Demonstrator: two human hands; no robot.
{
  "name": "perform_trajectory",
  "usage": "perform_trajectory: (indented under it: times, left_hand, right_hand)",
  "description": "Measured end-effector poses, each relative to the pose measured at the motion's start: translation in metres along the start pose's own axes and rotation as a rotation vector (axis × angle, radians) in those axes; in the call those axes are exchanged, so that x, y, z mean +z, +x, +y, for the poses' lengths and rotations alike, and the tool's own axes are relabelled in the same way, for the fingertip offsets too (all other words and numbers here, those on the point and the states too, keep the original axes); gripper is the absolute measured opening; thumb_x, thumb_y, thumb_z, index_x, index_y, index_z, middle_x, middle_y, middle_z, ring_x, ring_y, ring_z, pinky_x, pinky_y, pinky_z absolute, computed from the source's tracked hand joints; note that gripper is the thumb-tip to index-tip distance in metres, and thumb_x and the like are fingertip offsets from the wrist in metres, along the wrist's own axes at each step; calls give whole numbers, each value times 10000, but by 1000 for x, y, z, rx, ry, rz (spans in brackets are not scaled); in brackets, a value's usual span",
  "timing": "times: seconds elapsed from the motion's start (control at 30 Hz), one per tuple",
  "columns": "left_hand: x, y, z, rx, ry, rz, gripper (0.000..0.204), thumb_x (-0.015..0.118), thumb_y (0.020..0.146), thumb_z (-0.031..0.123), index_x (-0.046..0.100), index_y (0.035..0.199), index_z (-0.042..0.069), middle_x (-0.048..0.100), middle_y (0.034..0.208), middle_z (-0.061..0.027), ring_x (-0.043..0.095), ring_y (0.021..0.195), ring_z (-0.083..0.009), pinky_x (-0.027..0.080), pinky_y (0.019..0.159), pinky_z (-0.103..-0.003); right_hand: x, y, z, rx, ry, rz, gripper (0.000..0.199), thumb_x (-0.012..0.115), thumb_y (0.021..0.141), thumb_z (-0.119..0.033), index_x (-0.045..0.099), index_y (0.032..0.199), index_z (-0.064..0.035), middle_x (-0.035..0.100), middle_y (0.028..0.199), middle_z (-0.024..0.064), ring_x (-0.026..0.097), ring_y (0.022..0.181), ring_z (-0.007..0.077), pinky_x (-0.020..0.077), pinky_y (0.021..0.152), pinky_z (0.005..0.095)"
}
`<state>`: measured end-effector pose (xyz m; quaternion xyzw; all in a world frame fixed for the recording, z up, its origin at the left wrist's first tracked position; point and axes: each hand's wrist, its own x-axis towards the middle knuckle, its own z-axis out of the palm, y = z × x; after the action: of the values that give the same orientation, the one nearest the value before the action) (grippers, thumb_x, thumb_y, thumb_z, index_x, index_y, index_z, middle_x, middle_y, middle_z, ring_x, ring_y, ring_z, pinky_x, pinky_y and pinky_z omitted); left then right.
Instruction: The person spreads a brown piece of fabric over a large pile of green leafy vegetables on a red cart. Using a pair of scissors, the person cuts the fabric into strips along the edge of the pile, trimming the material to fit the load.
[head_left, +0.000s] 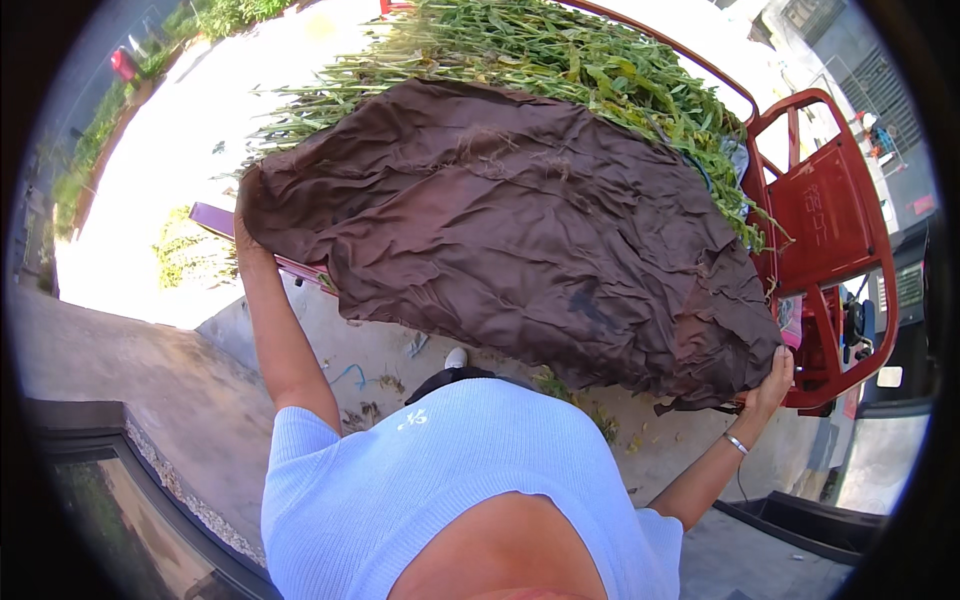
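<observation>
A large crumpled dark brown cloth (pixel 520 230) is stretched out in front of me between my two hands, over the near part of a pile of cut green stalks (pixel 630 60). My left hand (pixel 245 225) grips the cloth at its far left end, the fingers mostly hidden by the folds. At the right, my right hand (pixel 772 378) is closed on the lower right corner, beside the red metal frame (pixel 820 215) of a cart. Bits of dry straw cling to the upper middle of the cloth. Its near edge hangs down in loose folds.
The stalks lie on the cart bed, whose pink side edge (pixel 305 272) shows below the cloth's left part. More stalks (pixel 190 245) lie on the sunlit ground at left. Leaf scraps litter the concrete floor (pixel 400 350). A dark-framed window (pixel 130 500) is at lower left.
</observation>
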<state>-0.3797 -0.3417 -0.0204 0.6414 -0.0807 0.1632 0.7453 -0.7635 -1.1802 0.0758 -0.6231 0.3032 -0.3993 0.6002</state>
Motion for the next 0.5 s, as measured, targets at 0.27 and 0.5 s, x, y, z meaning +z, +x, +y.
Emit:
perform_trajectory:
  times: [0.27, 0.5]
  left_hand:
    - [76, -10, 52, -485, -706, 218, 338, 552, 919, 110, 544, 1225, -35, 606, 1203, -164, 577, 1116, -268, 436, 1027, -392]
    - [46, 2, 27, -435, -450, 260, 372, 488, 957, 199, 520, 1242, -37, 583, 1239, -173, 566, 1137, -276, 430, 1029, -400]
  right_hand:
    - [-95, -22, -19, 153, 382, 341, 457, 534, 938, -314, 533, 1256, 15, 568, 1263, 133, 564, 1133, 266, 441, 977, 402]
    - [-157, -45, 45, 166, 424, 313, 364, 560, 904, -212, 545, 1217, -29, 575, 1218, 119, 540, 1135, 273, 408, 998, 410]
